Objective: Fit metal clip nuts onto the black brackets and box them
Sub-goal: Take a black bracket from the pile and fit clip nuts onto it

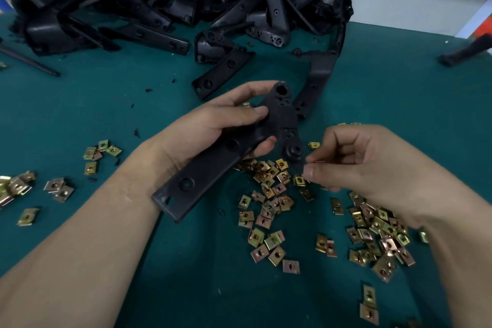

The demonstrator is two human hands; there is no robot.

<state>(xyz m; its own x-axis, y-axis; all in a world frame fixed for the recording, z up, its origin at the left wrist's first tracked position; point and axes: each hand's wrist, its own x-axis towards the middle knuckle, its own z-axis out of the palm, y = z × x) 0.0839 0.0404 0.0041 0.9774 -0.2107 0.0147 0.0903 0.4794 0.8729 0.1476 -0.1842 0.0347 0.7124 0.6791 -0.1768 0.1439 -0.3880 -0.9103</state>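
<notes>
My left hand [221,125] grips a black bracket [207,168] at its bend, above the green table. The bracket's long flat arm points down-left toward me; its lobed end with round holes points right. My right hand [354,162] is at that lobed end, thumb and forefinger pinched together on a thin metal clip nut [318,162], seen edge-on and mostly hidden. Several loose brass-coloured clip nuts [269,189] lie scattered on the table under and between my hands.
A big heap of black brackets [186,2] fills the back of the green table [186,287]. Two single brackets [221,72] [316,80] lie just beyond my hands. More clip nuts [378,231] lie under my right wrist and at the left edge [16,186].
</notes>
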